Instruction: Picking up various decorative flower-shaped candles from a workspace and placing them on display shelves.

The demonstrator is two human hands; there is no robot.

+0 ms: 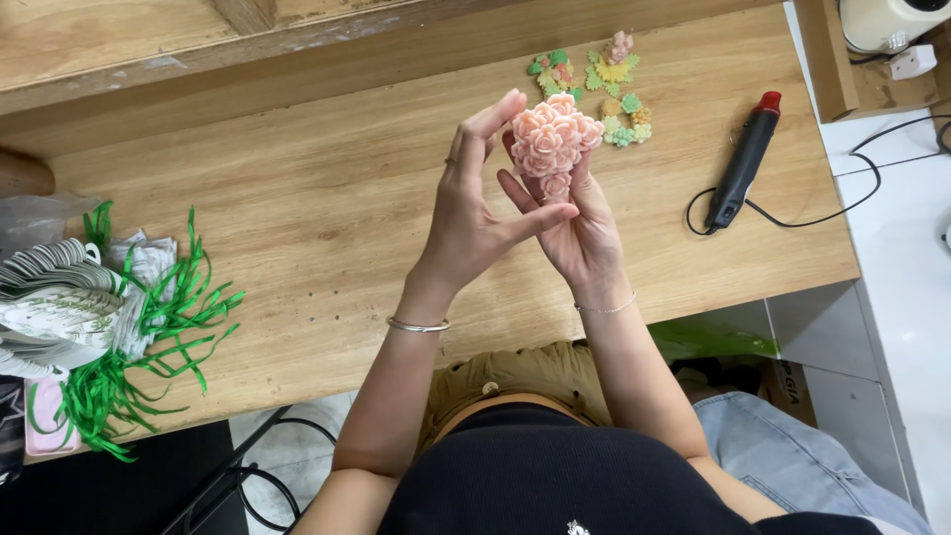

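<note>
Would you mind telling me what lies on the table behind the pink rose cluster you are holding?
Behind the pink rose cluster, small green, yellow and pink flower pieces lie on the wooden table. The cluster and the right hand may cover more of them.

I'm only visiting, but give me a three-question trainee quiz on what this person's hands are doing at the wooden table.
1. True or false: the pink rose cluster lies flat on the wooden table.
2. Which hand supports the cluster from behind: A left hand, B right hand?
3. What black, red-tipped tool lies to the person's right?

Key: 1 false, it is held up in the hands. 2 B. 3 the corded heat tool.
</note>
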